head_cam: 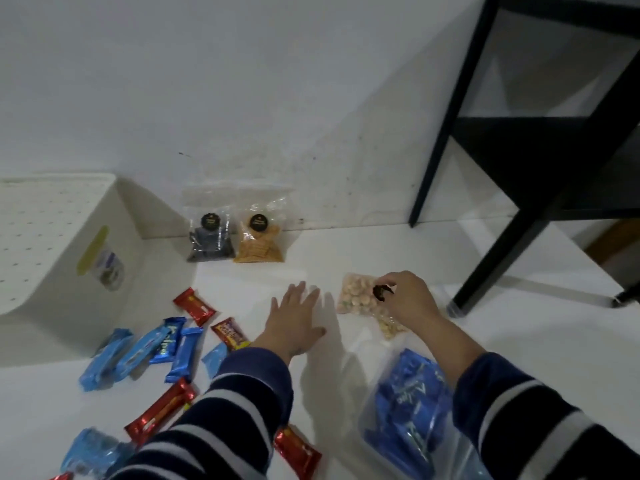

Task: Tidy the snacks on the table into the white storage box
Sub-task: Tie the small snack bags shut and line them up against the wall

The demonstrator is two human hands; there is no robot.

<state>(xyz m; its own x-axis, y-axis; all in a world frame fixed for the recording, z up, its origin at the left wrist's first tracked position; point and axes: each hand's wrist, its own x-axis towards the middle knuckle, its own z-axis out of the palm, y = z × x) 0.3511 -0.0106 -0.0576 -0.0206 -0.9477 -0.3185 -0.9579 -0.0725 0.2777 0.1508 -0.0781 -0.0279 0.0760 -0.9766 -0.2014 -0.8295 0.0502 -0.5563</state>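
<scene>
The white storage box (114, 216) stands at the left, its perforated lid on top. My right hand (408, 296) pinches the top of a clear bag of pale round snacks (358, 296) lying on the white table. My left hand (298, 320) hovers flat with fingers spread over bare table beside that bag. Red bars (194, 305), blue wafer packs (169, 339) and light-blue packs (107, 358) lie scattered at the lower left. A clear bag of blue packs (410, 403) lies under my right forearm. Two clear pouches, one dark (209, 237) and one orange (259, 242), lean against the wall.
A black-framed side table (519, 174) stands at the right, one leg touching down near the snack bag. The white wall (242, 98) closes off the back of the table.
</scene>
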